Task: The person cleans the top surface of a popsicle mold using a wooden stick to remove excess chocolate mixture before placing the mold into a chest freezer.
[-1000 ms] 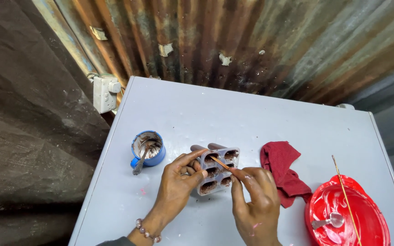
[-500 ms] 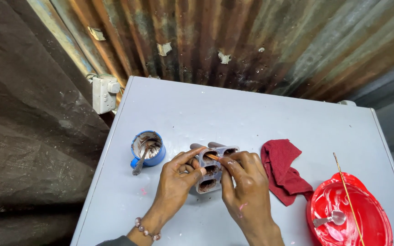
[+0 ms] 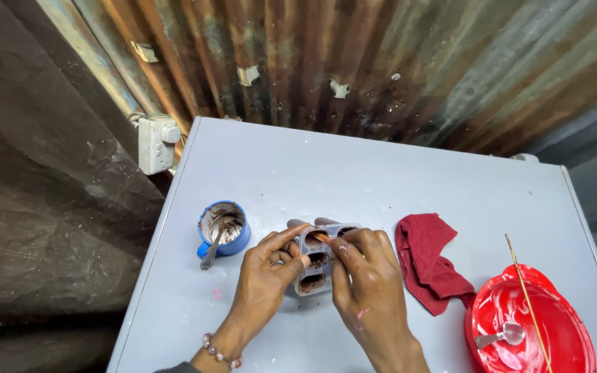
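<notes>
Fingertips of the right hand (image 3: 367,287) pinch a thin orange-brown stick (image 3: 321,238) and hold it slanted over the upper cells of a small grey mould (image 3: 320,257). Thumb and forefinger are pressed together on the stick, with the other fingers curled beside them. The left hand (image 3: 267,276) grips the mould's left edge, its forefinger stretched along the top and its thumb pressed against the side; a beaded bracelet (image 3: 219,351) circles that wrist.

The mould lies near the middle of a pale grey tabletop (image 3: 381,179), between the two hands. It is a single pale tray with rounded cells filled with a dark brown mix. Three cells show plainly in the left column, and part of another shows at the top right; the right hand hides the rest.

One blue cup (image 3: 223,228) stands just left of the hands, smeared brown inside, with one spoon (image 3: 212,250) leaning in it. One crumpled red cloth (image 3: 426,261) lies just right of the hands. Further right sits one red bowl (image 3: 530,324) holding a second spoon (image 3: 502,336), and one long thin skewer (image 3: 526,300) rests across it.
</notes>
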